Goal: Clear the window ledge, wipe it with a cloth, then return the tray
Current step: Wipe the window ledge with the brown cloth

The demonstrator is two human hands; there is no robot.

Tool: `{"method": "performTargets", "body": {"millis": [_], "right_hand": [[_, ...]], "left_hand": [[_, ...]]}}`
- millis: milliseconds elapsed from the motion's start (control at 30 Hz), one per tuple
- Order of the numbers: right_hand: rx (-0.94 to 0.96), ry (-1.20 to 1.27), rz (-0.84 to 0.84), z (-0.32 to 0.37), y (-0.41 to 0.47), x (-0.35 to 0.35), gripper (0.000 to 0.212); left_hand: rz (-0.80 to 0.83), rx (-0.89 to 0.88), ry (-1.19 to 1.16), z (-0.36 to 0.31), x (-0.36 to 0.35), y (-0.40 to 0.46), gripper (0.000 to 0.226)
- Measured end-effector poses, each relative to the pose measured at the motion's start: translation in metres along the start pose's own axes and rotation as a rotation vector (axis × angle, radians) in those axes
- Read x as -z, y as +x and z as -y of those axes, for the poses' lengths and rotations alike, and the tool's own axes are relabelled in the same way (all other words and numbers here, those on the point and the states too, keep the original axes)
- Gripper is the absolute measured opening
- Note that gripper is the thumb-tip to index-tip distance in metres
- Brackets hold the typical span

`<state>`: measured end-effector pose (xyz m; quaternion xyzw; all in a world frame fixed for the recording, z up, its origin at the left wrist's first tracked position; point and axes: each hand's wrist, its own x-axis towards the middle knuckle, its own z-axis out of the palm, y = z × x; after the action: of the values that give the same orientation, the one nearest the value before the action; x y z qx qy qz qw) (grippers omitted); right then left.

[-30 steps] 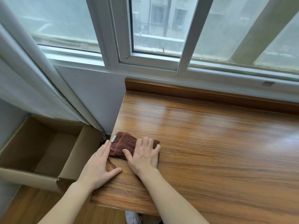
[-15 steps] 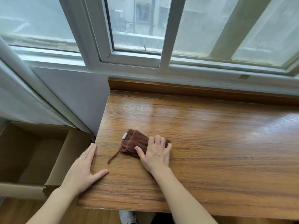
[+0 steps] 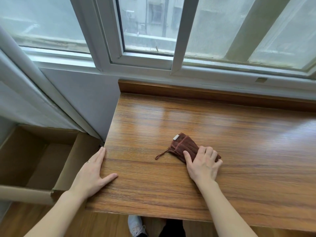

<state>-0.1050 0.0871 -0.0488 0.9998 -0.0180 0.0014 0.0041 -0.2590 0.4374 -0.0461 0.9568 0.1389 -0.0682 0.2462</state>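
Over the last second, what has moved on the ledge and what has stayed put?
The right hand has slid the brown cloth rightward along the wooden ledge, away from its left edge, fingers flat on the cloth throughout. A gap has opened between the two hands, which were nearly touching. The left hand stays braced flat at the ledge's left edge. The cardboard box beside the ledge has not moved.

White-framed sliding window [image 3: 147, 60] spans the top of the frame; hazy daylight through it, a building facade dimly visible outside. Pale grey wall [image 3: 82, 100] below it at centre left. White pipe [image 3: 34, 79] runs diagonally down the left side. Open cardboard box [image 3: 42, 156] at lower left, on a wood floor [image 3: 106, 223] along the bottom edge. Glare streaks the glossy surfaces at right.
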Motion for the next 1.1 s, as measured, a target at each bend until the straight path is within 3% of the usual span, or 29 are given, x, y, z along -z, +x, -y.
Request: {"method": "performTargets", "body": {"millis": [267,833,1100], "right_hand": [[0.046,0.014,-0.047,0.027,-0.015,-0.003,0.068],[0.477,0.154,-0.101,0.195,-0.092,-0.001,0.065],[0.533,0.179,-0.118,0.186,-0.091,-0.005,0.064]], "left_hand": [[0.01,0.015,-0.036,0.003,-0.001,-0.014,0.115],[-0.007,0.03,-0.102,0.018,-0.002,-0.04,0.119],[0.015,-0.005,-0.091,0.016,0.003,-0.032,0.124]]}}
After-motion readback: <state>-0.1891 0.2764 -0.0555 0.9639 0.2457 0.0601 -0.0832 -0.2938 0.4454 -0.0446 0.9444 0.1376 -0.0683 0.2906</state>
